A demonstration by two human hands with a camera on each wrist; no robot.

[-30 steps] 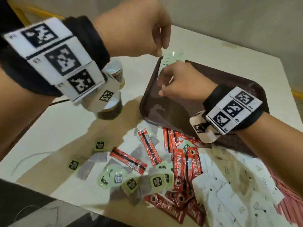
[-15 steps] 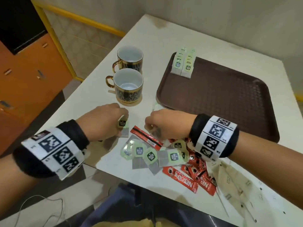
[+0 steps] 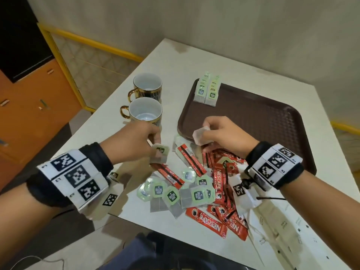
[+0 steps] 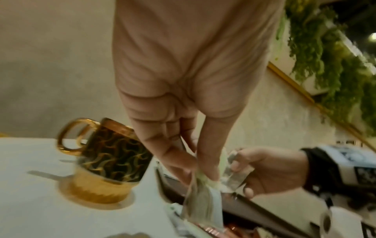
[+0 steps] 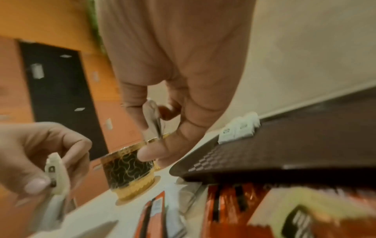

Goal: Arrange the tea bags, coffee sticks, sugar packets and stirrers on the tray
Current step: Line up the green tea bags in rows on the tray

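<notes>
A brown tray [image 3: 263, 121] lies on the white table, with two short rows of green-tagged tea bags [image 3: 207, 90] at its far left corner. My left hand [image 3: 136, 141] pinches a tea bag [image 3: 159, 154] above the loose pile; the left wrist view shows that tea bag [image 4: 200, 199] hanging from its fingertips. My right hand [image 3: 224, 135] pinches another tea bag [image 3: 200, 135] at the tray's near left edge, seen as a tea bag [image 5: 153, 120] in the right wrist view. Loose tea bags [image 3: 173, 193], red coffee sticks [image 3: 220, 184] and white sugar packets [image 3: 282, 236] lie heaped at the table's near edge.
Two gold-handled mugs, the nearer mug [image 3: 145, 114] and the farther mug [image 3: 147, 87], stand left of the tray, close to my left hand. An orange cabinet [image 3: 29, 114] stands beyond the table's left edge. The table's near edge [image 3: 155, 228] runs just below the pile.
Both hands came back from the tray's far corner to the loose pile. Each has lifted a tea bag a little off the table since half a second ago.
</notes>
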